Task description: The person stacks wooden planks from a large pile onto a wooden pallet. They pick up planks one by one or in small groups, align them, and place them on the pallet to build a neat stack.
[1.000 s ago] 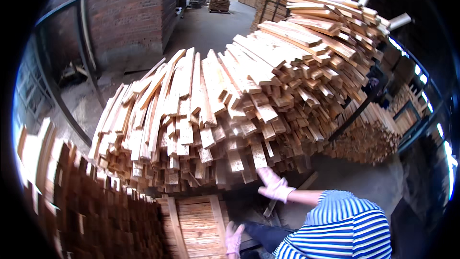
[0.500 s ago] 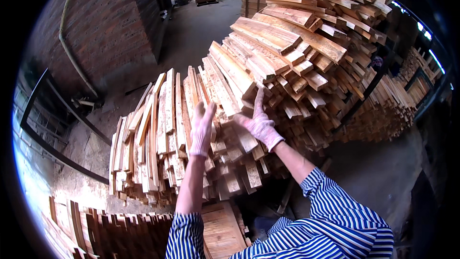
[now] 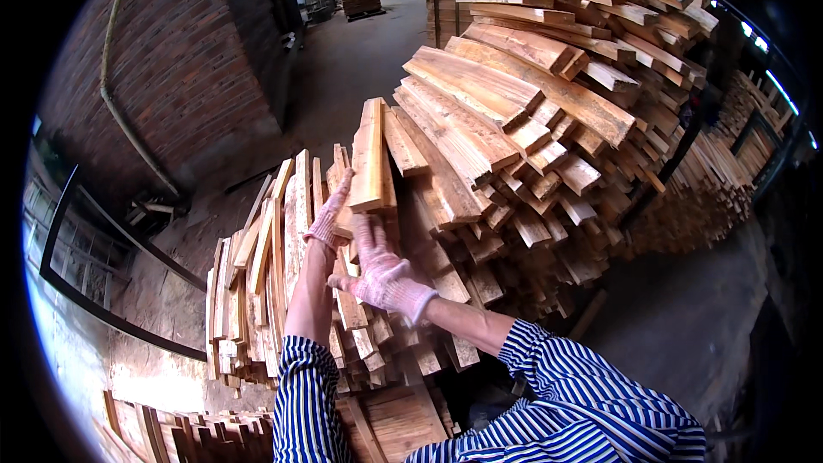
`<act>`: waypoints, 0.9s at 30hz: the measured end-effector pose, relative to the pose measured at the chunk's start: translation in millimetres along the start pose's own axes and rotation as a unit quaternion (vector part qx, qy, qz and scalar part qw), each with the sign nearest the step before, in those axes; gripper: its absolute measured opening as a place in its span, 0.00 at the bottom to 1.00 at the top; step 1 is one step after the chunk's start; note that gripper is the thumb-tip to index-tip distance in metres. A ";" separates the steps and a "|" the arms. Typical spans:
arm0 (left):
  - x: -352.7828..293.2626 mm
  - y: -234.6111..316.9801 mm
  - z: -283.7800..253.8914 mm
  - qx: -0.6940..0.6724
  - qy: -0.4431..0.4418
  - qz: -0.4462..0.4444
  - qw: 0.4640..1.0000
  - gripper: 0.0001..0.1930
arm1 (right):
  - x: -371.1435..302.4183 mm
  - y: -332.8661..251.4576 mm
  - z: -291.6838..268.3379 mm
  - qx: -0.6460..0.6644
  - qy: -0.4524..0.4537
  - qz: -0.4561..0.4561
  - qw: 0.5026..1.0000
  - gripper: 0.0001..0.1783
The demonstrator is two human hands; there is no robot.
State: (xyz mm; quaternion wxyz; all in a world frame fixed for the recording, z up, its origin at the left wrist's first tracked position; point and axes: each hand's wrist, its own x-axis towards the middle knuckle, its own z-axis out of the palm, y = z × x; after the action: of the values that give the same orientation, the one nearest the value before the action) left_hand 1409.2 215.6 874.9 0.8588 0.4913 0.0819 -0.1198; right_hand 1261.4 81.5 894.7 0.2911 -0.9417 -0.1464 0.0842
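My left hand (image 3: 328, 219), in a pale pink knit glove, lies along the left side of a thick wooden board (image 3: 367, 150) with its fingers stretched out. The board rests on other boards, its cut end facing me. Just below that end is my right hand (image 3: 386, 279), gloved alike, palm down. Its fingers are extended toward the board's end and its thumb is spread to the left. Neither hand is wrapped round the wood, and my left thumb is hidden. Beside them, a shorter board (image 3: 403, 141) lies to the right.
A tall, curving stack of rough boards (image 3: 514, 103) rises to the right, with lower boards (image 3: 296, 197) at left. A dark metal frame (image 3: 129, 304) stands at far left, before a brick wall (image 3: 171, 60). More cut wood (image 3: 184, 433) fills the lower left.
Both hands have shifted left, my right hand moving down beside my left. A board that lay against the right stack now sits farther left, between the hands. The view has shifted slightly.
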 end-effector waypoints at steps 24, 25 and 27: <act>-50.6 -63.0 -8.3 0.114 0.129 -0.047 0.984 0.36 | 91.7 19.1 -61.5 -0.039 -0.008 0.114 0.993 0.54; -52.6 -64.7 -44.7 0.083 0.119 -0.032 0.989 0.37 | 71.1 -0.5 -61.5 -0.014 -0.020 0.055 0.998 0.55; -48.3 -72.7 -48.8 0.068 0.093 0.002 0.993 0.42 | 72.8 0.3 -55.8 -0.064 -0.006 0.072 0.995 0.59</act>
State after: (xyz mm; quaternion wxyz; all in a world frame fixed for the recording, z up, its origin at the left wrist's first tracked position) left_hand 1341.0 228.3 802.9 0.8122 0.5578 0.1525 -0.0772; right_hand 1343.7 75.7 934.7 0.2225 -0.9659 -0.0848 0.1015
